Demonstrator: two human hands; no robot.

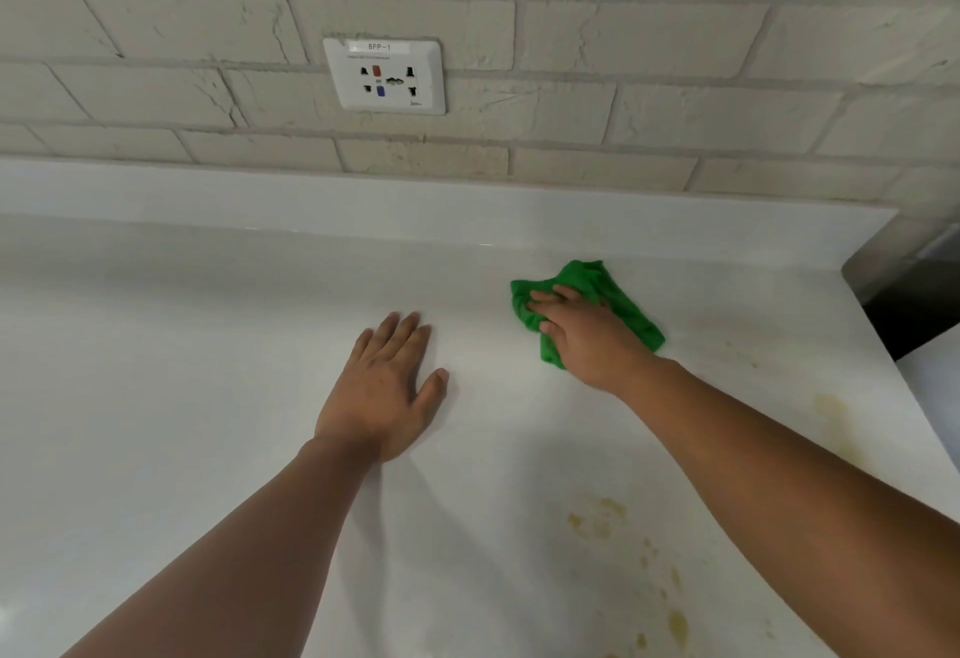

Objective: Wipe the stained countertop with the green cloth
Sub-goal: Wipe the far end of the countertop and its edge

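Observation:
A crumpled green cloth (pixel 631 311) lies on the white countertop (pixel 182 371), towards the back right. My right hand (pixel 582 335) lies on top of the cloth with its fingers spread flat, pressing it down. My left hand (pixel 387 387) rests flat on the bare counter to the left of the cloth, fingers straight. Yellow-brown stains (pixel 597 519) mark the counter near the front, below my right forearm. A fainter stain (pixel 831 408) lies near the right edge.
A white brick wall with a wall socket (pixel 385 76) rises behind the counter's raised back lip. The counter ends at a right edge (pixel 904 397), with a dark gap (pixel 904 314) beyond it.

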